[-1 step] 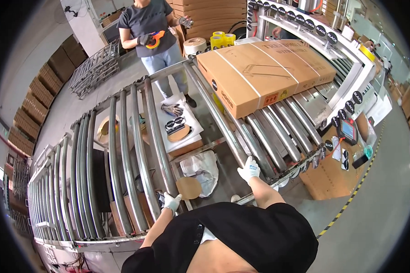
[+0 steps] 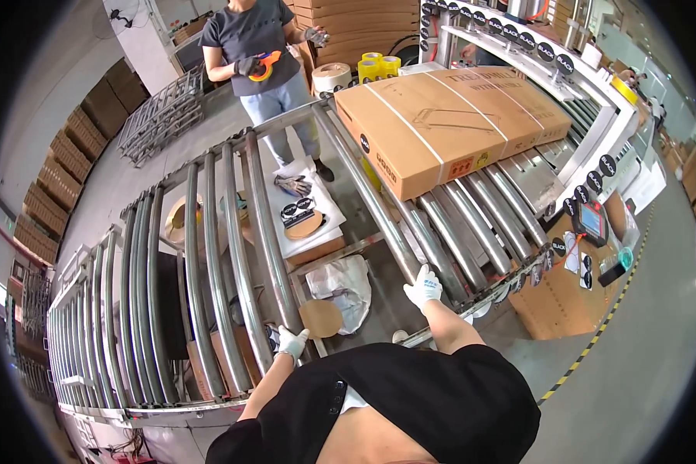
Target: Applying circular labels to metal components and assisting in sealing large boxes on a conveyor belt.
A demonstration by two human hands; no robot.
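My left hand (image 2: 292, 342), in a white glove, rests at the near end of a metal roller (image 2: 264, 224). Its fingers are apart, the thumb reaching toward a round tan cardboard disc (image 2: 321, 319). My right hand (image 2: 423, 288), also gloved in white, lies over the near end of another roller (image 2: 367, 193), fingers laid out on the metal. Between these two rollers is a wide gap. Right of that gap, a large strapped cardboard box (image 2: 448, 124) lies flat on the rollers, apart from both hands.
Across the conveyor a person (image 2: 263, 69) in dark gloves holds an orange tape dispenser (image 2: 264, 68). Below the gap are a white plastic bag (image 2: 344, 290) and work gloves (image 2: 292, 185). A white machine frame (image 2: 595, 147) stands right, above a handheld control box (image 2: 590, 224).
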